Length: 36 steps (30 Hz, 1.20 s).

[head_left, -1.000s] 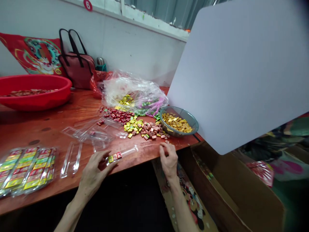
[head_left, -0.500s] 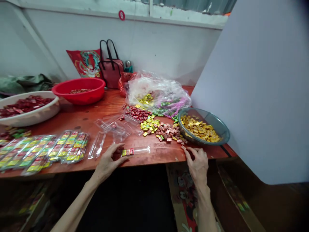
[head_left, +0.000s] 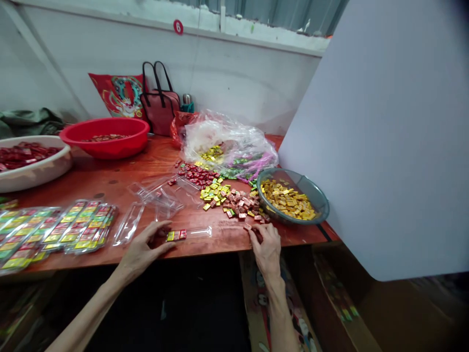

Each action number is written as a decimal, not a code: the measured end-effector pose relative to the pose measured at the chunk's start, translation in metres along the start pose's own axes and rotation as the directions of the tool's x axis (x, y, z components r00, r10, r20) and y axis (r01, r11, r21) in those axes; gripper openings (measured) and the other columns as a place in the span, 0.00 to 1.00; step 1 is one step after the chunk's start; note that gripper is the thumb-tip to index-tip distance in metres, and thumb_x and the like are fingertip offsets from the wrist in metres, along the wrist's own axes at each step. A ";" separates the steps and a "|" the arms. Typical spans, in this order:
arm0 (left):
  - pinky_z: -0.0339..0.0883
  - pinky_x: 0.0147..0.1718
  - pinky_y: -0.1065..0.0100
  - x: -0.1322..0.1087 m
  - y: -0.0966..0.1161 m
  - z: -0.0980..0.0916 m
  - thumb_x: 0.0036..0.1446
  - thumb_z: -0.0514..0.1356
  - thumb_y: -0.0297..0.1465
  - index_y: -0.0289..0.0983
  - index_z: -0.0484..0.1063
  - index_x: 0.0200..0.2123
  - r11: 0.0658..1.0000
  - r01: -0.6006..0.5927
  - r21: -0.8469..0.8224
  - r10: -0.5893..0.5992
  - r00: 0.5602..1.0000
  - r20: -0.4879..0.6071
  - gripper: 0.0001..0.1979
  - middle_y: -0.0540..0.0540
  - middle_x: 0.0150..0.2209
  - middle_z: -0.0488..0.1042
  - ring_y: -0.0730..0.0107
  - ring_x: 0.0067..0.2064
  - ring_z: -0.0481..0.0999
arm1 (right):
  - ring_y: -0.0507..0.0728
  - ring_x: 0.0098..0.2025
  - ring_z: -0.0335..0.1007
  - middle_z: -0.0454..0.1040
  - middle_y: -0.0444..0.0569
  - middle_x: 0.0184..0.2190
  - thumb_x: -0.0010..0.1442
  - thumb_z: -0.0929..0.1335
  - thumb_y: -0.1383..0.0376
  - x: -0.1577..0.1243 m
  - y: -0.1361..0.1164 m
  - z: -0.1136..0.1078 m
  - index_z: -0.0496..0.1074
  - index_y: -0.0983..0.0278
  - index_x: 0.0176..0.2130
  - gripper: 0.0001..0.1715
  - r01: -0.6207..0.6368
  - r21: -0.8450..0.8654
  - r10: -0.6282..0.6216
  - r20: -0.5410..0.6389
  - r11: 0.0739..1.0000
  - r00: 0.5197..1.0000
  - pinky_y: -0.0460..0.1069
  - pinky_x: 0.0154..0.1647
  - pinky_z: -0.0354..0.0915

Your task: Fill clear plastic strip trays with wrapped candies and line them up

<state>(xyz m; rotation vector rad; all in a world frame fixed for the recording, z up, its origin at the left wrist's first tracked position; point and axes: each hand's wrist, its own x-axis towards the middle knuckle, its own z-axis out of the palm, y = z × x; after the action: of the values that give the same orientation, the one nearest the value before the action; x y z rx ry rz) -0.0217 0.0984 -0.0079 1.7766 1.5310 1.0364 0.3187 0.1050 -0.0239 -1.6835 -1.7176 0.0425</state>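
Near the table's front edge my left hand (head_left: 146,248) holds the left end of a narrow clear plastic tray (head_left: 201,231) between thumb and fingers. Yellow and red wrapped blocks (head_left: 176,235) fill the tray's left part, and its right part is bare. My right hand (head_left: 268,248), to the right of the tray, pinches a small brownish wrapped block (head_left: 247,227) between thumb and fingertips. Just behind that hand lies a loose heap of pinkish-brown blocks (head_left: 242,203), with yellow blocks (head_left: 214,191) and dark red blocks (head_left: 198,175) beyond.
A grey basin (head_left: 324,208) of gold blocks stands at the right, beside a pale panel (head_left: 384,146). Filled packs (head_left: 88,227) and loose clear trays (head_left: 128,222) lie left. A red basin (head_left: 106,146), white basin (head_left: 40,176) and plastic bag (head_left: 234,134) stand farther back.
The view has shifted, so most things sit farther left. My right hand, with the small block, has come closer to the tray. My left hand keeps its hold.
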 end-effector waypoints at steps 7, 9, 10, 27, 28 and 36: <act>0.73 0.46 0.54 0.000 -0.004 -0.001 0.49 0.65 0.47 0.40 0.67 0.51 0.999 0.007 -0.042 -0.005 0.999 0.031 0.29 0.45 0.43 0.75 0.58 0.44 0.77 | 0.59 0.41 0.65 0.70 0.51 0.38 0.63 0.64 0.62 -0.003 -0.011 -0.002 0.75 0.61 0.41 0.12 -0.027 0.039 0.028 -0.012 0.999 1.000 0.53 0.43 0.61; 0.73 0.46 0.53 0.000 -0.007 -0.001 0.48 0.66 0.47 0.40 0.67 0.51 0.998 0.016 -0.058 -0.014 0.999 0.034 0.29 0.44 0.43 0.75 0.57 0.44 0.77 | 0.57 0.40 0.67 0.71 0.50 0.38 0.64 0.63 0.62 0.000 -0.016 -0.014 0.75 0.61 0.42 0.13 0.007 0.166 -0.009 0.011 0.986 1.000 0.51 0.42 0.63; 0.73 0.46 0.53 0.000 -0.009 -0.001 0.48 0.66 0.47 0.40 0.67 0.51 0.997 0.019 -0.069 -0.017 0.999 0.035 0.29 0.44 0.44 0.75 0.56 0.44 0.78 | 0.57 0.40 0.68 0.72 0.50 0.39 0.65 0.62 0.62 0.005 -0.017 -0.022 0.74 0.61 0.43 0.13 0.025 0.218 -0.027 0.008 0.976 1.000 0.51 0.42 0.64; 0.74 0.45 0.59 -0.002 -0.012 -0.003 0.53 0.63 0.45 0.43 0.69 0.51 0.991 -0.096 -0.094 0.098 0.995 0.019 0.24 0.45 0.47 0.73 0.61 0.45 0.77 | 0.57 0.53 0.68 0.70 0.55 0.55 0.55 0.70 0.59 0.165 0.075 -0.074 0.65 0.64 0.59 0.34 0.098 -0.492 0.249 0.590 0.865 0.768 0.45 0.50 0.62; 0.74 0.45 0.59 -0.002 -0.011 -0.004 0.53 0.63 0.45 0.43 0.69 0.51 0.991 -0.101 -0.093 0.103 0.994 0.020 0.23 0.45 0.48 0.73 0.61 0.45 0.77 | 0.57 0.53 0.68 0.70 0.55 0.55 0.56 0.70 0.59 0.164 0.075 -0.073 0.65 0.65 0.59 0.33 0.101 -0.490 0.247 0.592 0.866 0.767 0.45 0.51 0.62; 0.74 0.45 0.57 -0.001 -0.005 -0.005 0.55 0.61 0.45 0.42 0.70 0.49 0.991 -0.111 -0.070 0.113 0.993 0.030 0.22 0.44 0.47 0.72 0.60 0.45 0.76 | 0.63 0.45 0.72 0.73 0.60 0.48 0.53 0.69 0.55 0.164 0.078 -0.058 0.68 0.66 0.54 0.32 0.081 -0.553 0.292 0.552 0.830 0.781 0.51 0.41 0.65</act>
<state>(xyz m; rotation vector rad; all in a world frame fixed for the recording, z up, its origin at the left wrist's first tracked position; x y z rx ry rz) -0.0290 0.0983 -0.0098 1.8406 1.3731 1.0936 0.4330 0.2352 0.0553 -2.3997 -2.2629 0.1928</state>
